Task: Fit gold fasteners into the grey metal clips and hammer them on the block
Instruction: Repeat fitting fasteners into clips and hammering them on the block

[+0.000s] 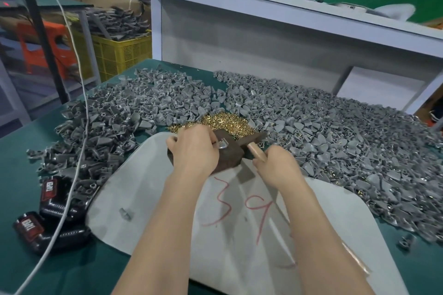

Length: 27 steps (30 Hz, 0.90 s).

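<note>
Grey metal clip is where your attention belongs: it lies on top of the brown block, in the middle of the tabletop, just in front of the loose gold fasteners.

From your far left, two black packs lie at the tabletop's near edge, and a white cable runs across them and over the left heap of clips. If your left forearm swings out, that cable could snag and drag parts off the edge.

Next comes the white sheet under the block. The block could creep on it under a blow, so your strike may land off centre.

Your left hand is curled over the block's left side, its fingers pinching the clip to steady it. Whether a fastener is already seated in the clip I cannot tell; one sitting crooked would likely bend or shoot out rather than drive home.

The hammer hangs with its dark head just right of the clip, and your right hand is wrapped tightly round the wooden handle close to the head. The main risk is plain: the head is very near your left fingertips, and a glancing blow would catch them.

On your right, the right heap of clips crowds up to the hammer hand, so a wide backswing could scatter parts
</note>
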### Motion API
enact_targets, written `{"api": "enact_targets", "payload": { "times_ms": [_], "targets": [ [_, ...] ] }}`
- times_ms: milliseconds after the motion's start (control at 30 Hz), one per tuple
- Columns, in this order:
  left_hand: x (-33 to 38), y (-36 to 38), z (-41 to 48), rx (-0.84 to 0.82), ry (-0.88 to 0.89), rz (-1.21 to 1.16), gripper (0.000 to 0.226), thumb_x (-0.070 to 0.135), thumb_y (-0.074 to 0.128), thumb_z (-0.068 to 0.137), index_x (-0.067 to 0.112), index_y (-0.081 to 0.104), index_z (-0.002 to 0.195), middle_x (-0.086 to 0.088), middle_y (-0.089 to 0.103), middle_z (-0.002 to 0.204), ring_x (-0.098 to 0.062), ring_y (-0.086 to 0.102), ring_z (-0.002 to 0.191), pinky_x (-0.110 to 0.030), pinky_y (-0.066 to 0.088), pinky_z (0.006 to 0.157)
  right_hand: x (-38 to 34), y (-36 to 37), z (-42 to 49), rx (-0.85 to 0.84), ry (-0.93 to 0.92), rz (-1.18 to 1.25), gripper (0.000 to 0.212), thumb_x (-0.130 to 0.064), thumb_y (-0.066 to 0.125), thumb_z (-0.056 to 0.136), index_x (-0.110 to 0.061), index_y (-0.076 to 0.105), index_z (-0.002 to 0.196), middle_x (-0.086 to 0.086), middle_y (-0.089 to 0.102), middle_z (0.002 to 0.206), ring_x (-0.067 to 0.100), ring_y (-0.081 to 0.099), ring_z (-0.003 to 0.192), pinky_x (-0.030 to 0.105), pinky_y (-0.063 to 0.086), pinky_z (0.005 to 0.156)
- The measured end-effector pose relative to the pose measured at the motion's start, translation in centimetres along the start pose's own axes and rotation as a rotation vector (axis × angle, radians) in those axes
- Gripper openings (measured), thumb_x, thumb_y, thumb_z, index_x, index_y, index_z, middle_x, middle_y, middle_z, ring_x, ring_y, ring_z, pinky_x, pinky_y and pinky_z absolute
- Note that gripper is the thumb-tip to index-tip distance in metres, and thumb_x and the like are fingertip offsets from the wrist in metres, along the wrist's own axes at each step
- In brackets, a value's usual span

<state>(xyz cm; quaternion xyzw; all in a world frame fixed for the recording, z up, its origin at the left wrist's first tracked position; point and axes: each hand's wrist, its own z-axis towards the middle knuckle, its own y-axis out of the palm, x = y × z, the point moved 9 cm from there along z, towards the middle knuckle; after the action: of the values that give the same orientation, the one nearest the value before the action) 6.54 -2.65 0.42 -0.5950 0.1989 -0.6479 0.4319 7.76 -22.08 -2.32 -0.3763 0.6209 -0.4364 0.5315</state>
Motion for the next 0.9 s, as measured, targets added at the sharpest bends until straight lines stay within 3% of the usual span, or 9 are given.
{"api": "enact_targets", "payload": {
  "times_ms": [133, 233, 300, 400, 533, 600, 700, 833, 900],
  "targets": [
    [0.0, 0.1, 0.0, 0.003, 0.009, -0.001, 0.015, 0.018, 0.058, 0.088, 0.029, 0.066, 0.082, 0.004, 0.066, 0.102, -0.024, 0.049, 0.109, -0.036, 0.027, 0.086, -0.4, -3.6, -0.4, 0.134, -0.063, 0.298, 0.020, -0.028, 0.054, 0.093, -0.012, 0.046, 0.103, 0.007, 0.063, 0.090, 0.027, 0.066, 0.077, 0.042, 0.053, 0.076],
    [0.0, 0.1, 0.0, -0.002, 0.008, 0.008, 0.013, 0.021, 0.059, 0.089, 0.028, 0.069, 0.090, 0.003, 0.066, 0.103, -0.025, 0.049, 0.110, -0.036, 0.027, 0.086, -1.9, -5.2, -1.8, 0.185, -0.204, 0.298, 0.026, -0.038, 0.048, 0.096, -0.017, 0.053, 0.110, 0.002, 0.064, 0.086, 0.024, 0.061, 0.078, 0.032, 0.047, 0.068],
    [0.0, 0.2, 0.1, -0.005, 0.010, 0.010, 0.014, 0.020, 0.058, 0.088, 0.027, 0.070, 0.092, 0.002, 0.066, 0.104, -0.025, 0.049, 0.110, -0.036, 0.027, 0.086, -2.9, -6.2, -3.0, 0.288, -0.300, 0.234, 0.029, -0.038, 0.046, 0.097, -0.029, 0.055, 0.122, 0.001, 0.068, 0.096, 0.022, 0.060, 0.084, 0.029, 0.042, 0.068],
    [0.0, 0.2, 0.1, -0.004, 0.003, 0.004, 0.013, 0.019, 0.058, 0.088, 0.028, 0.067, 0.085, 0.003, 0.066, 0.103, -0.025, 0.049, 0.110, -0.036, 0.027, 0.085, -4.3, -7.9, -5.0, 0.457, -0.398, 0.288, 0.035, -0.035, 0.049, 0.096, -0.038, 0.052, 0.131, 0.002, 0.070, 0.101, 0.021, 0.063, 0.085, 0.029, 0.047, 0.073],
    [-0.1, 0.5, 0.3, -0.026, 0.002, 0.024, 0.018, 0.016, 0.055, 0.087, 0.024, 0.071, 0.089, 0.001, 0.068, 0.101, -0.026, 0.051, 0.109, -0.037, 0.028, 0.084, -5.3, -5.1, -4.5, 0.228, -0.420, 0.089, 0.036, -0.036, 0.049, 0.095, -0.045, 0.050, 0.130, 0.000, 0.069, 0.108, 0.025, 0.063, 0.097, 0.029, 0.046, 0.077],
    [-0.2, 0.5, 0.3, -0.025, 0.003, 0.013, 0.018, 0.016, 0.055, 0.087, 0.024, 0.071, 0.090, 0.001, 0.068, 0.103, -0.026, 0.050, 0.110, -0.037, 0.028, 0.085, -5.0, -5.9, -4.5, 0.291, -0.402, 0.066, 0.035, -0.037, 0.048, 0.096, -0.047, 0.049, 0.129, -0.001, 0.069, 0.108, 0.024, 0.063, 0.097, 0.030, 0.047, 0.078],
    [-0.2, 0.5, 0.4, -0.017, -0.004, -0.016, 0.016, 0.016, 0.058, 0.087, 0.027, 0.065, 0.079, 0.001, 0.068, 0.099, -0.025, 0.051, 0.109, -0.036, 0.028, 0.085, -4.5, -8.3, -5.7, 0.522, -0.442, 0.269, 0.034, -0.038, 0.048, 0.097, -0.045, 0.048, 0.130, -0.003, 0.072, 0.102, 0.013, 0.063, 0.081, 0.024, 0.048, 0.074],
    [-0.2, 0.5, 0.4, -0.012, -0.005, -0.003, 0.015, 0.017, 0.057, 0.088, 0.027, 0.068, 0.085, 0.002, 0.068, 0.099, -0.024, 0.051, 0.109, -0.036, 0.027, 0.085, -5.1, -4.7, -5.1, 0.286, -0.422, 0.059, 0.036, -0.037, 0.048, 0.096, -0.046, 0.047, 0.131, 0.001, 0.070, 0.109, 0.026, 0.064, 0.095, 0.032, 0.049, 0.080],
    [-0.3, 0.6, 0.4, -0.016, -0.011, -0.009, 0.014, 0.018, 0.058, 0.088, 0.026, 0.069, 0.088, 0.001, 0.068, 0.101, -0.025, 0.051, 0.110, -0.036, 0.027, 0.086, -4.8, -5.7, -4.9, 0.353, -0.405, 0.090, 0.036, -0.037, 0.048, 0.096, -0.044, 0.049, 0.131, -0.005, 0.070, 0.110, 0.021, 0.065, 0.096, 0.029, 0.048, 0.079]
  ]
}}
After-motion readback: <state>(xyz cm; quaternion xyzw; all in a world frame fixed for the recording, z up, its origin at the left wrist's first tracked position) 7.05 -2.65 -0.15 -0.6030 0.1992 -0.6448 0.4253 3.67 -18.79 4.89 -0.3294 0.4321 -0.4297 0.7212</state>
